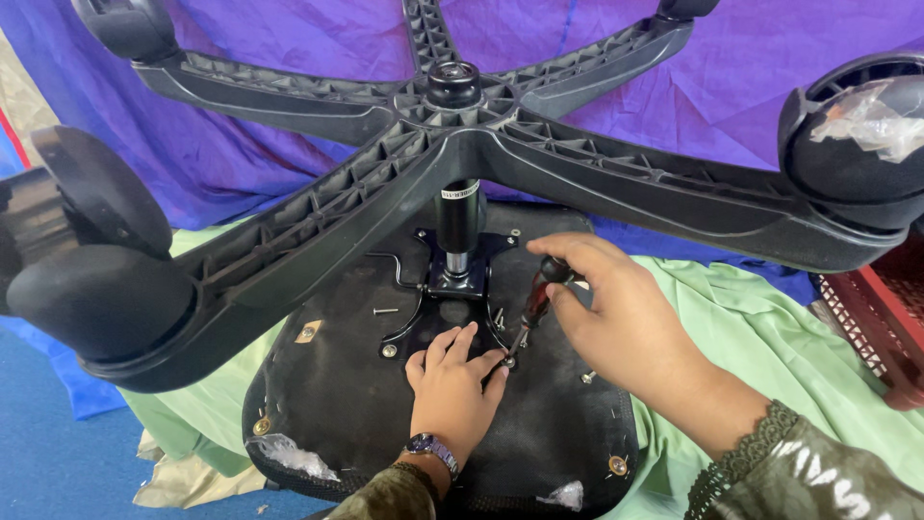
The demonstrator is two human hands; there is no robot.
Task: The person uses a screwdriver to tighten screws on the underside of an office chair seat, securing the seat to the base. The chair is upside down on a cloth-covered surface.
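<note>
An office chair lies upside down: its black seat underside (337,385) faces up and the five-armed black base (452,135) with castors spreads above it. My right hand (606,299) grips a screwdriver (535,306) with a dark red and black handle, tip down at a screw (509,362) on the metal mounting plate (452,289). My left hand (450,385), with a wristwatch, rests flat on the seat underside, fingertips touching the plate's edge beside the screwdriver tip.
Loose screws (385,311) lie on the seat underside. Green cloth (770,337) and purple cloth (289,48) lie under the chair over a blue floor (48,443). A red crate (885,318) stands at the right. Castors (96,289) jut out at left and right.
</note>
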